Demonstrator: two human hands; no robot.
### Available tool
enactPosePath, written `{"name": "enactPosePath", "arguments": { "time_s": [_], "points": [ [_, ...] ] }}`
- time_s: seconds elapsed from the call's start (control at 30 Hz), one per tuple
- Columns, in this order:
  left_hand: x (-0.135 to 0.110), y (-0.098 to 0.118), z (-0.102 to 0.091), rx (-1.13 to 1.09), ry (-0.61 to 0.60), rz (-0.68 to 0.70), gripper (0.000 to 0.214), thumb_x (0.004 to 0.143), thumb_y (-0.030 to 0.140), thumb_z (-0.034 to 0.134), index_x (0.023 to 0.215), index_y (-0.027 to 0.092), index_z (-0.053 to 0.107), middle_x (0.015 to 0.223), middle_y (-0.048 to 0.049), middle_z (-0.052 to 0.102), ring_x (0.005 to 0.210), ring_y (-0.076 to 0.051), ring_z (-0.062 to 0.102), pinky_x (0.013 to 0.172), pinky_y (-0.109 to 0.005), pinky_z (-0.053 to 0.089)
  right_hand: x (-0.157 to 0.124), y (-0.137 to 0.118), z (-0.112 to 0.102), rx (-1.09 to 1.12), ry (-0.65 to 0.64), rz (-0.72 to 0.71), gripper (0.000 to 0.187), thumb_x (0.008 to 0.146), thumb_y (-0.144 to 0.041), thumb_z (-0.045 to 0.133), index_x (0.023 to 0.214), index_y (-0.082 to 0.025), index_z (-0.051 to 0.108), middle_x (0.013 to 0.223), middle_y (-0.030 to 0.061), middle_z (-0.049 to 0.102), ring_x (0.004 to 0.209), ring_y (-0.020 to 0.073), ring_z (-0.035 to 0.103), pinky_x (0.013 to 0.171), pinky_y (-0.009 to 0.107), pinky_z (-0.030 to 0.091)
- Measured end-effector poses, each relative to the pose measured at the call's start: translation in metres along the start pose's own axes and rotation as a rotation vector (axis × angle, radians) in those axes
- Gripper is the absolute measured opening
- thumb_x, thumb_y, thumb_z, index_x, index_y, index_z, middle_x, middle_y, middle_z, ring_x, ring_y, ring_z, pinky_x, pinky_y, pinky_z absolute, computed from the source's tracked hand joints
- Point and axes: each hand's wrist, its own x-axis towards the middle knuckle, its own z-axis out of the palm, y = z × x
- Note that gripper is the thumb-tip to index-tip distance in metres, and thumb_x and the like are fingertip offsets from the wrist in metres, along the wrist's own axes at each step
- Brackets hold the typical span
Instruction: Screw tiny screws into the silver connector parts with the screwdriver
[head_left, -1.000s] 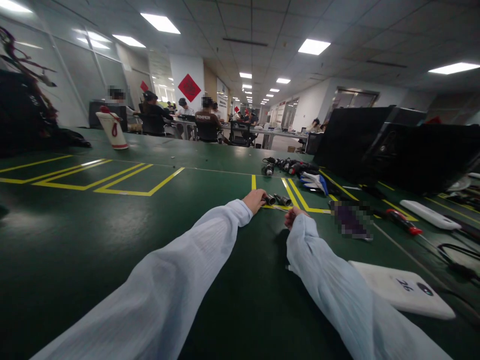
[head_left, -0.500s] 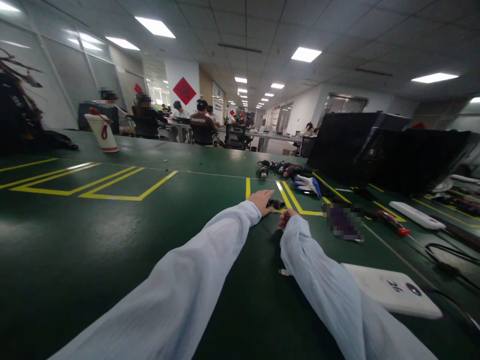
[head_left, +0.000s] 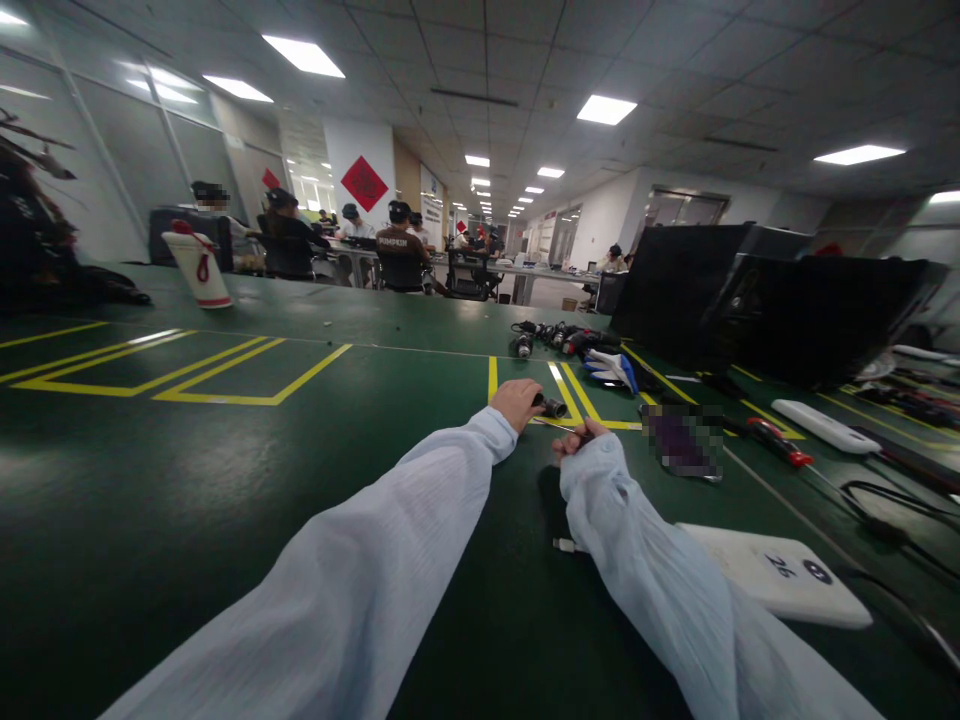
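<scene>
My left hand [head_left: 517, 403] is closed around one end of a small dark cylindrical part [head_left: 554, 407], which lies low over the green table [head_left: 420, 450]. Most of that part's left end is covered by my fingers. Just to the right and nearer to me, my right hand [head_left: 579, 438] is closed with the fingers curled in. A thin metal rod [head_left: 556, 426] sticks out of it to the left, toward the dark part; its handle, if any, is hidden in my fist. A white cable plug [head_left: 566, 545] lies by my right sleeve.
Beyond my hands lie several dark cylindrical parts [head_left: 523, 345] and a blue-and-white glove [head_left: 611, 368]. On the right are a red-black screwdriver [head_left: 780, 442], a white power bank [head_left: 780, 575], a white bar-shaped device [head_left: 825, 427] and black monitors [head_left: 679, 290]. A paper cup [head_left: 199, 268] stands far left.
My right hand has turned slightly, and the thin metal rod now shows more clearly. My left hand's fingers have curled more around the dark part. The view has shifted a little.
</scene>
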Motion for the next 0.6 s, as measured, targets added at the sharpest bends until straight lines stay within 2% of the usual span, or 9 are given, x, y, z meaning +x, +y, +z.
{"name": "enactPosePath", "arguments": {
  "time_s": [0.1, 0.13, 0.17, 0.23, 0.33, 0.43, 0.6],
  "points": [
    [-0.027, 0.002, -0.013, -0.025, 0.107, -0.059, 0.029, 0.079, 0.031, 0.049, 0.102, 0.013, 0.046, 0.108, -0.0139, 0.051, 0.103, -0.024, 0.047, 0.089, -0.038, 0.037, -0.006, -0.001, 0.004, 0.122, -0.018, 0.017, 0.039, 0.077, -0.036, 0.039, 0.042, -0.021, 0.036, 0.026, -0.0064, 0.031, 0.027, 0.0078, 0.029, 0.04, 0.024, 0.033],
    [-0.039, 0.004, -0.019, -0.077, 0.2, -0.069, 0.028, 0.079, 0.032, 0.049, 0.1, 0.014, 0.047, 0.103, -0.0132, 0.052, 0.1, -0.024, 0.048, 0.087, -0.039, 0.039, -0.009, 0.0, 0.006, 0.154, -0.032, 0.024, 0.039, 0.077, -0.035, 0.039, 0.041, -0.021, 0.037, 0.026, -0.0065, 0.03, 0.027, 0.0078, 0.028, 0.039, 0.024, 0.031],
    [-0.052, 0.007, -0.026, -0.123, 0.27, -0.056, 0.027, 0.079, 0.032, 0.048, 0.098, 0.015, 0.047, 0.1, -0.0124, 0.052, 0.097, -0.023, 0.048, 0.085, -0.038, 0.04, -0.012, 0.001, 0.009, 0.177, -0.052, 0.033, 0.039, 0.077, -0.034, 0.039, 0.04, -0.021, 0.037, 0.026, -0.0066, 0.028, 0.026, 0.0078, 0.026, 0.038, 0.024, 0.03],
    [-0.082, 0.016, -0.043, -0.18, 0.306, 0.015, 0.026, 0.078, 0.033, 0.047, 0.097, 0.015, 0.046, 0.097, -0.0117, 0.051, 0.094, -0.022, 0.048, 0.082, -0.037, 0.042, -0.018, 0.003, 0.015, 0.194, -0.103, 0.055, 0.041, 0.077, -0.033, 0.038, 0.039, -0.021, 0.037, 0.025, -0.0066, 0.025, 0.027, 0.0079, 0.025, 0.038, 0.023, 0.028],
    [-0.128, 0.027, -0.072, -0.176, 0.229, 0.04, 0.025, 0.079, 0.031, 0.044, 0.096, 0.014, 0.046, 0.096, -0.0109, 0.05, 0.09, -0.019, 0.048, 0.078, -0.034, 0.043, -0.029, 0.008, 0.025, 0.242, -0.186, 0.124, 0.043, 0.079, -0.031, 0.035, 0.037, -0.02, 0.037, 0.025, -0.006, 0.025, 0.027, 0.0077, 0.025, 0.037, 0.022, 0.027],
    [-0.165, 0.029, -0.098, -0.175, 0.107, 0.037, 0.023, 0.08, 0.031, 0.043, 0.094, 0.013, 0.046, 0.092, -0.0096, 0.05, 0.082, -0.017, 0.048, 0.072, -0.031, 0.043, -0.038, 0.012, 0.035, 0.321, -0.232, 0.21, 0.046, 0.081, -0.026, 0.032, 0.036, -0.019, 0.039, 0.024, -0.0047, 0.027, 0.025, 0.0073, 0.026, 0.036, 0.021, 0.027],
    [-0.201, 0.014, -0.124, -0.2, -0.088, -0.027, 0.021, 0.08, 0.032, 0.043, 0.09, 0.014, 0.047, 0.087, -0.007, 0.052, 0.075, -0.015, 0.048, 0.066, -0.029, 0.041, -0.045, 0.019, 0.048, 0.273, -0.198, 0.342, 0.047, 0.084, -0.029, 0.03, 0.041, -0.018, 0.043, 0.025, -0.0048, 0.031, 0.024, 0.0064, 0.028, 0.035, 0.02, 0.028]
  ]
}}
